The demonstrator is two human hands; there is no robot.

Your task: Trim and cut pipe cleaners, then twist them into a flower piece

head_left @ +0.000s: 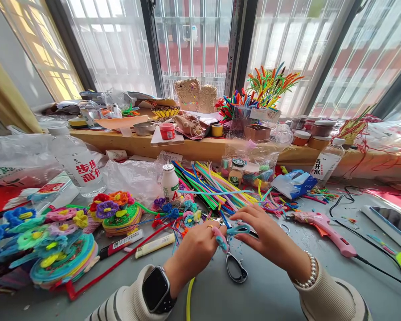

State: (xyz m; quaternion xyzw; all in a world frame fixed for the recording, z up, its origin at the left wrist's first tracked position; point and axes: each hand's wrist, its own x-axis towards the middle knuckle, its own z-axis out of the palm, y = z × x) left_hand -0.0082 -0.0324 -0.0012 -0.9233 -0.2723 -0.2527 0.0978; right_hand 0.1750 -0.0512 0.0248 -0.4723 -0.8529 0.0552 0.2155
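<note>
My left hand [200,243] is closed in a pinch on a fuzzy pipe cleaner piece [221,240] with pink and blue parts. From it a light blue pipe cleaner loop [239,229] reaches right, between the spread thumb and forefinger of my right hand [269,236]. Those fingers are apart; whether they touch the loop is hard to see. Under my hands lies a pair of scissors [236,269] with dark handles, its upper part mostly hidden. A yellow-green pipe cleaner [190,298] sticks out below my left wrist.
Loose pipe cleaners [207,185] spread behind my hands. A pink glue gun [327,229] with a black cord lies right. Pipe cleaner flowers [62,227] on round coiled bases stand left, near a glue tube [155,245]. A white bottle [169,183] and a clear water bottle [76,165] stand behind.
</note>
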